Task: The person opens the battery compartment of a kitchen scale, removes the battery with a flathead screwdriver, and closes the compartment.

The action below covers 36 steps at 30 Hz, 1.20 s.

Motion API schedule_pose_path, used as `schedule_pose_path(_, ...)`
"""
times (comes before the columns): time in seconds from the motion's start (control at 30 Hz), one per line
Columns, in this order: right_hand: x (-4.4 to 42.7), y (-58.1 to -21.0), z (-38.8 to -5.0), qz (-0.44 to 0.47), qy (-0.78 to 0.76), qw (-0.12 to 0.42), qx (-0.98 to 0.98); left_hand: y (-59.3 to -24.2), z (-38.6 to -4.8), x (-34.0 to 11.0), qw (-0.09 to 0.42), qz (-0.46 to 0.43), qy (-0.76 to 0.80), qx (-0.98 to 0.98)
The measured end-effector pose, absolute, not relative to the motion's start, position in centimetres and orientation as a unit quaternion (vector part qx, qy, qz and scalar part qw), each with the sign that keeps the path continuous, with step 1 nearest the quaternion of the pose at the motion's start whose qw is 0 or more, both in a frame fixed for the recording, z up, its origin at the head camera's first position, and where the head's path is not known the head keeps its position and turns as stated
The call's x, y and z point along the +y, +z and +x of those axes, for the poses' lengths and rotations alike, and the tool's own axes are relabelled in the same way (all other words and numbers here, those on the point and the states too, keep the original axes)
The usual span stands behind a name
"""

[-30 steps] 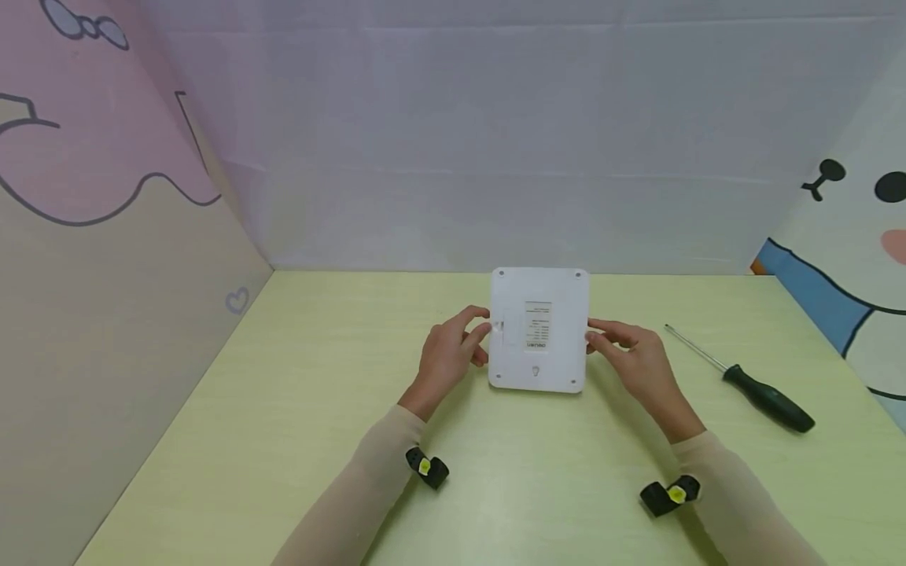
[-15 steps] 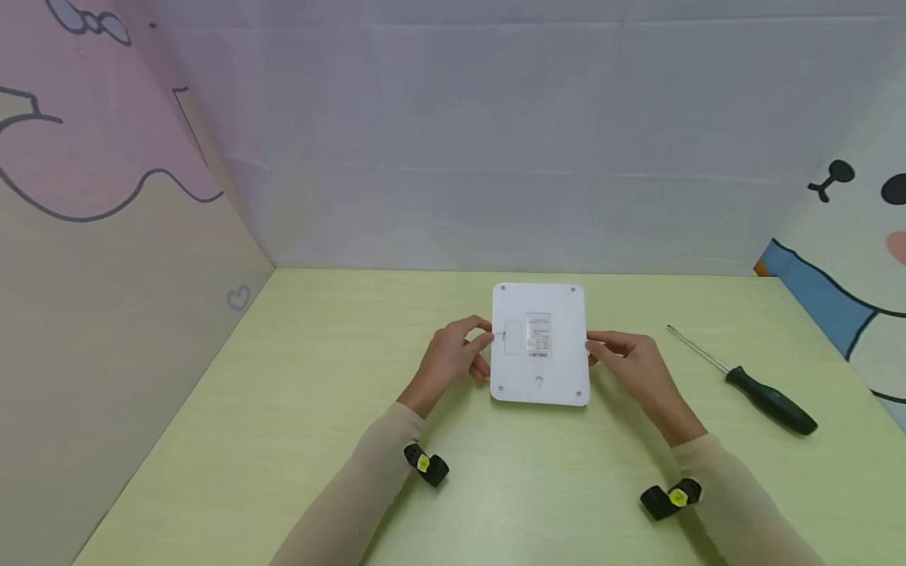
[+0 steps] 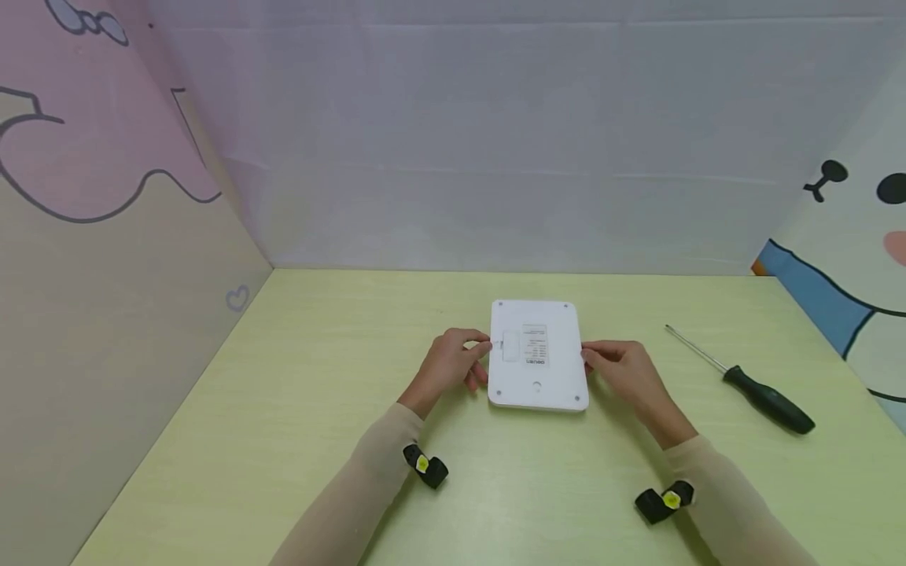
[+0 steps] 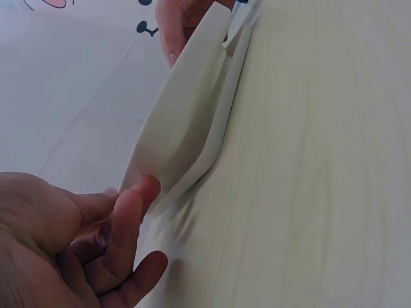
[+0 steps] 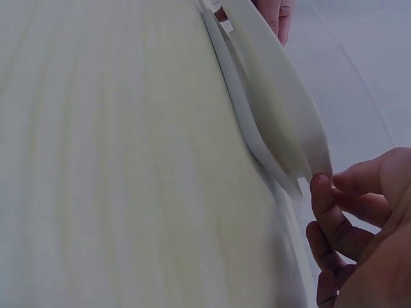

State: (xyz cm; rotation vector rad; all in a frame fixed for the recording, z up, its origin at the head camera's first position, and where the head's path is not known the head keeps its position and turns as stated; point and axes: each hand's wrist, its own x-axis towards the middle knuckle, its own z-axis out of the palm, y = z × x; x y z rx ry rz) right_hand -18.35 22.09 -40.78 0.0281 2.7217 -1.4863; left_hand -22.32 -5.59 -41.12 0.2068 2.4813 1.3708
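Observation:
A white rectangular device shows its labelled back, with a screw at each corner and a small cover near its left side. My left hand pinches its left edge between thumb and fingers; my right hand pinches the right edge. Seen in the left wrist view, the device slants above the table, its far side hidden, beside my left hand. From the right wrist view, the device is held at its edge by my right hand.
A screwdriver with a dark green handle lies on the pale table, right of my right hand, its tip toward the back left. A plain wall stands behind the table, with cartoon-printed panels at both sides.
The device has tipped down from a steeper tilt, its top edge coming lower and nearer. Both hands have moved slightly down with it, still pinching its sides.

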Motion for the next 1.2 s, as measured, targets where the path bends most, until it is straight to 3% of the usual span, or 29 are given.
schedule_pose_path(0.73, 22.1, -40.8, -18.2, 0.01, -0.439, 0.025, 0.898, -41.1, -22.3, -4.9, 0.143, 0.066, 0.443, 0.882)
schedule_pose_path(1.2, 22.0, -39.7, -17.0, 0.009, -0.407, 0.012, 0.913, -39.9, -24.8, -5.6, 0.065, 0.065, 0.355, 0.931)
